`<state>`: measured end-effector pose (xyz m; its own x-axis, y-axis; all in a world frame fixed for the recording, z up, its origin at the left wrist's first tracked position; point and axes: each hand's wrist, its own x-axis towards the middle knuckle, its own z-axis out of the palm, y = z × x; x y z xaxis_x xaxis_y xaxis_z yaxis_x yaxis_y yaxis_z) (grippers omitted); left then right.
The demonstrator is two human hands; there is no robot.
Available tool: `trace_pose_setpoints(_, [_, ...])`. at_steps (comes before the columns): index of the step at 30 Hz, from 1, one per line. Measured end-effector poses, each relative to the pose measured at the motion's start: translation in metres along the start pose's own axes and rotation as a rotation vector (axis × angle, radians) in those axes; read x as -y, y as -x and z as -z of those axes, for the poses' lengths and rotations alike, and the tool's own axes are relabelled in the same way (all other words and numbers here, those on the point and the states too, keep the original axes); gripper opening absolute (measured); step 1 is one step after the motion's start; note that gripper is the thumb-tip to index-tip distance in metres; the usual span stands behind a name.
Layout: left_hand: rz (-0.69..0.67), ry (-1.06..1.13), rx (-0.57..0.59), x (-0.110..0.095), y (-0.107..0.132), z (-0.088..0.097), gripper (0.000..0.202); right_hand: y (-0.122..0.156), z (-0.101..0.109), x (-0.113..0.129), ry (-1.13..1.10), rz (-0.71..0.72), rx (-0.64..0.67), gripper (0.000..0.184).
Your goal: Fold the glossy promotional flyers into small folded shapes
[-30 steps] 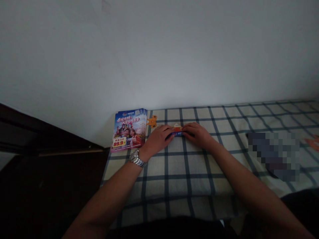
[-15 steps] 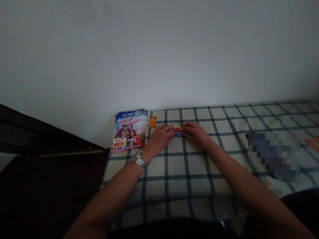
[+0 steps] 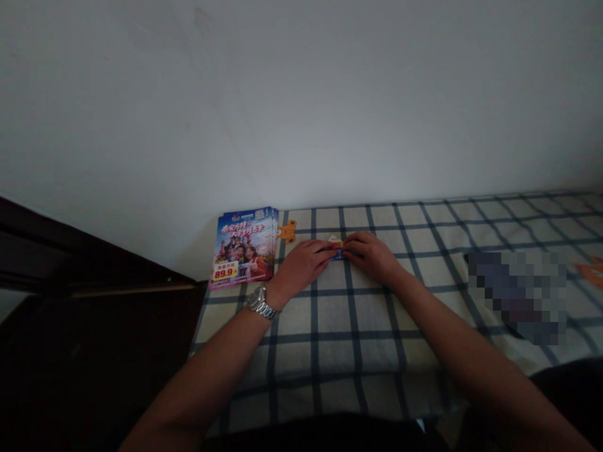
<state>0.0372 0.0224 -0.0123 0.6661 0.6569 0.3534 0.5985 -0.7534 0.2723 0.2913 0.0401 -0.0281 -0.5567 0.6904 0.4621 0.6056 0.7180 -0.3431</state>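
Note:
A small piece of folded paper [image 3: 336, 253], blue and red with a pale pointed tip at its far side, lies on the checked cloth [image 3: 334, 314]. My left hand [image 3: 306, 262], with a silver watch on the wrist, presses its fingertips on the paper's left end. From the other side, the bent fingers of my right hand [image 3: 372, 255] hold the right end. Both hands cover much of the paper, so its full shape is hidden. Left of my left hand sits a stack of printed flyers [image 3: 242, 248], blue and pink, the top one marked 89.9.
A pale wall [image 3: 301, 113] rises right behind the cloth-covered surface. A pixelated dark object [image 3: 513, 298] lies at the right. Beyond the left edge there is a dark drop.
My left fingers have shifted slightly toward me and flattened over the paper. Less of its blue and red print shows now. My right hand has barely moved.

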Motion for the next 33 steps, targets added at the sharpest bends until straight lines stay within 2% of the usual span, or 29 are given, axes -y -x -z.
trace_pose_setpoints(12, [0.033, 0.003, 0.003, -0.008, 0.000, 0.003, 0.035, 0.002, 0.003, 0.003, 0.008, 0.025, -0.004, 0.020])
trace_pose_setpoints(23, [0.095, -0.090, 0.024, -0.017, 0.001, 0.002, 0.035, 0.000, 0.009, 0.007, 0.003, 0.059, -0.001, 0.019])
trace_pose_setpoints(33, [0.045, -0.015, 0.024, -0.014, 0.001, 0.005, 0.032, 0.000, 0.010, 0.009, -0.036, 0.060, 0.036, 0.018])
